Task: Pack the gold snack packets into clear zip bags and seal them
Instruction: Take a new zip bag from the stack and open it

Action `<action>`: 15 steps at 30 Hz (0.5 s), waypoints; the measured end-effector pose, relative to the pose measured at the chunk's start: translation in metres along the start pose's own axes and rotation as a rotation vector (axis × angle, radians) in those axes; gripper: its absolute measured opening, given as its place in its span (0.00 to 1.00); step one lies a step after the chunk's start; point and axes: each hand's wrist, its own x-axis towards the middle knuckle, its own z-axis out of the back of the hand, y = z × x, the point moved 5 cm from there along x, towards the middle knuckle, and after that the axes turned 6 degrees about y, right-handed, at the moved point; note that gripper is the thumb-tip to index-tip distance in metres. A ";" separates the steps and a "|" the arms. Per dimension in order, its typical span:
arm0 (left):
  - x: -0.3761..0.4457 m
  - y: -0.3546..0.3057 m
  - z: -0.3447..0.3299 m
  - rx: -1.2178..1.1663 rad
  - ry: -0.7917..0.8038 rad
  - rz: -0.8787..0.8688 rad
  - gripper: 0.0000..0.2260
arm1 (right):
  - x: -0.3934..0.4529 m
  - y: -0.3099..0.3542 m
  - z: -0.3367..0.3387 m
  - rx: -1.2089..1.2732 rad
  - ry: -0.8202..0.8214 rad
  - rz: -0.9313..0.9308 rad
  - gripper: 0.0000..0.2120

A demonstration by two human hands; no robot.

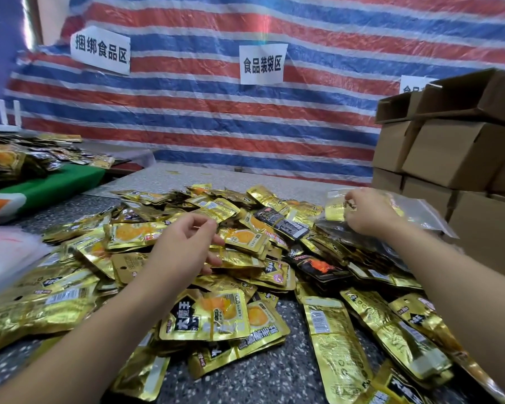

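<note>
A big heap of gold snack packets [216, 313] covers the speckled table [274, 374], with a few black packets [283, 223] mixed in. My left hand [184, 246] hovers over the middle of the heap, fingers loosely curled and spread, fingertips close to a gold packet [239, 237] with nothing held. At the heap's far right, my right hand [368, 212] pinches the edge of a clear zip bag [417, 211]. The bag lies on the packets and holds some gold packets; how many is hidden by my hand.
Stacked cardboard boxes [449, 153] stand at the right edge, close behind the zip bag. A pile of clear plastic bags [9, 258] lies at the left. A green board [59, 185] and another packet heap [15, 158] sit far left. A striped tarp [216, 118] closes the back.
</note>
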 end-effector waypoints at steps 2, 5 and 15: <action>0.000 0.001 -0.002 0.012 0.010 0.005 0.06 | 0.001 0.001 -0.005 -0.026 0.031 -0.026 0.19; 0.001 0.002 -0.002 0.030 0.008 0.015 0.05 | 0.001 0.006 -0.010 -0.127 0.098 -0.016 0.18; -0.004 0.003 -0.008 0.091 0.074 0.032 0.06 | -0.014 0.013 0.011 -0.066 -0.038 -0.011 0.22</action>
